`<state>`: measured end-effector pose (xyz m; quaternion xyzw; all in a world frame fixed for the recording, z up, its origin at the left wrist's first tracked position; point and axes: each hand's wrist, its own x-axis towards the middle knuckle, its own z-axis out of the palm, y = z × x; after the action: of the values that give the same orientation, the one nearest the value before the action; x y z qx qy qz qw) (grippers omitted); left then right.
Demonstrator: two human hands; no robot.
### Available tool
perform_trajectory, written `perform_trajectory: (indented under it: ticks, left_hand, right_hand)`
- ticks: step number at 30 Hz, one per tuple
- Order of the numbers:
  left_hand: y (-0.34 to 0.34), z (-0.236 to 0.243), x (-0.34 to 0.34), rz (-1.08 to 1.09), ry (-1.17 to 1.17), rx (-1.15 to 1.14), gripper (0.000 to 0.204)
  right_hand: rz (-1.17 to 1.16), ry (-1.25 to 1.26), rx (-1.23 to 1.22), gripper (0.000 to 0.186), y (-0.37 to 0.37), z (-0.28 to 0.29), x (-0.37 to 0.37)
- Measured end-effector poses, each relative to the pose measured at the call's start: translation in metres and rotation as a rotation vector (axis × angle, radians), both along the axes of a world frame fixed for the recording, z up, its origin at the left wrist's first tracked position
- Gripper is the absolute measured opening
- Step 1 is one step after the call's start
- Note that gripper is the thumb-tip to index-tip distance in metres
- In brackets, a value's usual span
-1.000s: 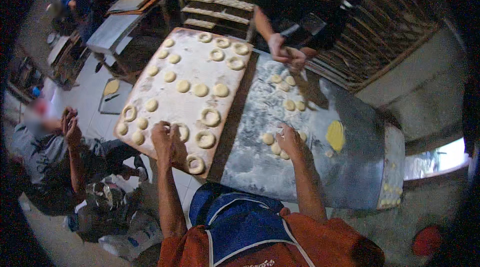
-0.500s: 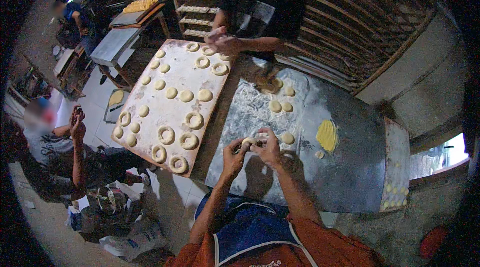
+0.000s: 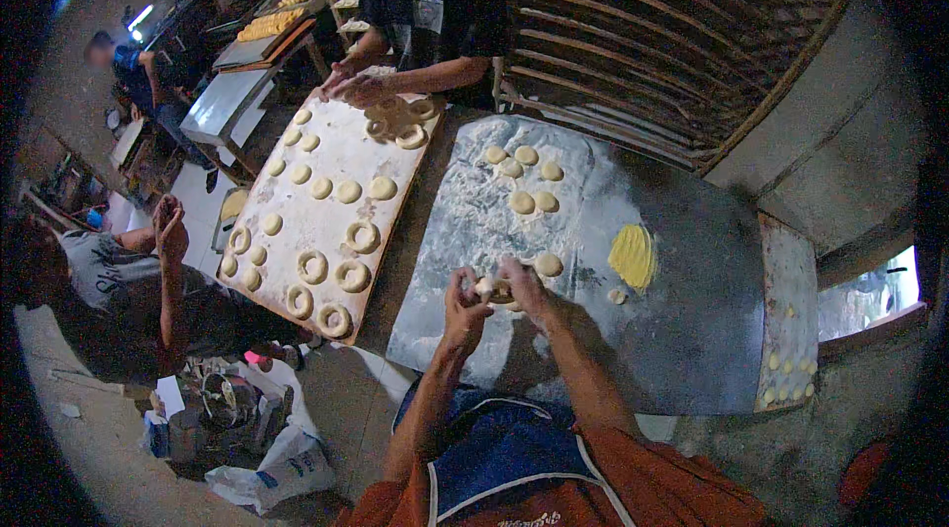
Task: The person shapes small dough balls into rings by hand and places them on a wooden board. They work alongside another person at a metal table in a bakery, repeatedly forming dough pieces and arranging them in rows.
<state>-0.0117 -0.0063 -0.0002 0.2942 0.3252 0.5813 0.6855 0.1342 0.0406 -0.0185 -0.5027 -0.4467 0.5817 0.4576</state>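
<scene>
My left hand (image 3: 464,307) is closed round a small pale piece of dough (image 3: 484,287), held above the floured metal table (image 3: 692,349). Close beside it, my right hand (image 3: 529,295) is smeared by motion, so its fingers do not show clearly. Part of another dough piece (image 3: 504,296) shows between the hands; I cannot tell whether it is held or lies on the table. Just beyond my right hand sits a round dough piece (image 3: 548,265). Farther off, several flattened dough rounds (image 3: 521,202) lie in the flour. A yellow mass (image 3: 633,258) with a small dough bit (image 3: 617,297) is to the right.
A floured board (image 3: 331,216) at the left carries several dough rings (image 3: 353,276) and rounds. A co-worker in black (image 3: 435,18) stands behind it; a seated person (image 3: 119,280) is at far left. A slatted rack (image 3: 633,52) stands behind the table, another board (image 3: 788,329) at its right end.
My hands have come slightly apart, the right one moving quickly. The co-worker's hands have shifted left over the board and opened out. More dough rounds show at the table's far side. The view has shifted.
</scene>
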Motion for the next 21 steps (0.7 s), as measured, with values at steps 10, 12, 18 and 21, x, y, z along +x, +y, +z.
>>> perform_trajectory:
  ticks: [10,12,18,21]
  left_hand:
    - [0.018,-0.011,0.004,0.476,0.544,0.041,0.020]
    - [0.019,-0.015,-0.004,0.410,-0.625,-0.267,0.022]
    - [0.030,-0.015,-0.032,0.635,0.867,0.289,0.029]
    - [0.028,-0.011,-0.050,0.411,-0.628,-0.246,0.031]
  right_hand:
    - [0.180,-0.432,0.254,0.049,-0.011,0.018,-0.037]
    - [0.089,-0.279,0.225,0.049,-0.011,0.019,-0.047]
    - [0.178,-0.680,0.247,0.042,-0.007,-0.016,-0.069]
    - [0.030,-0.461,0.374,0.043,-0.005,-0.030,-0.091]
